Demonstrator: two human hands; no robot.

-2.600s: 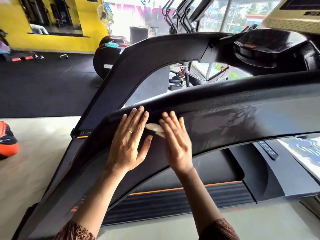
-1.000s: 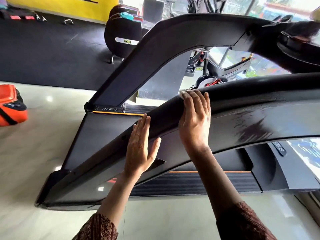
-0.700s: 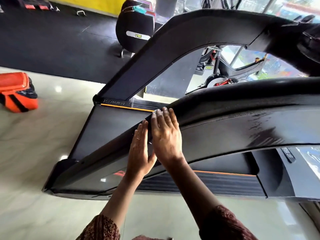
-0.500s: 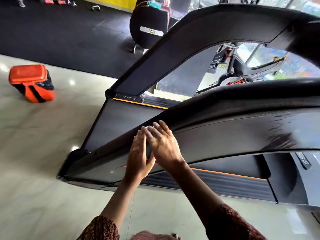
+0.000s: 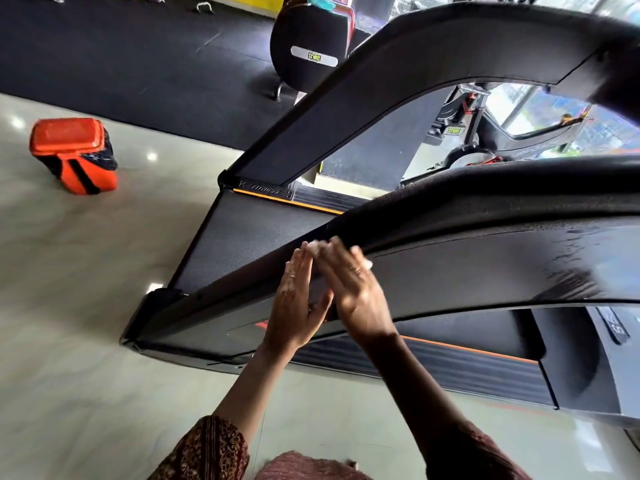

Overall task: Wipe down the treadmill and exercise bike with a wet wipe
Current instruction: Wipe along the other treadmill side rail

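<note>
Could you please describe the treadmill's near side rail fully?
The near side rail is a black arm, grainy on top, smoother on its face, wet-streaked toward the right. It slopes down leftward to the deck. The right hand presses a white wipe to its upper edge; the left hand rests beside it.

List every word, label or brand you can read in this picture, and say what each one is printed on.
"FITNESS": far end cap of the treadmill.
Too blurred: white label on the black pad.
Too small: green label on the exercise bike.
Cut off: lettering on the grey side panel.
</note>
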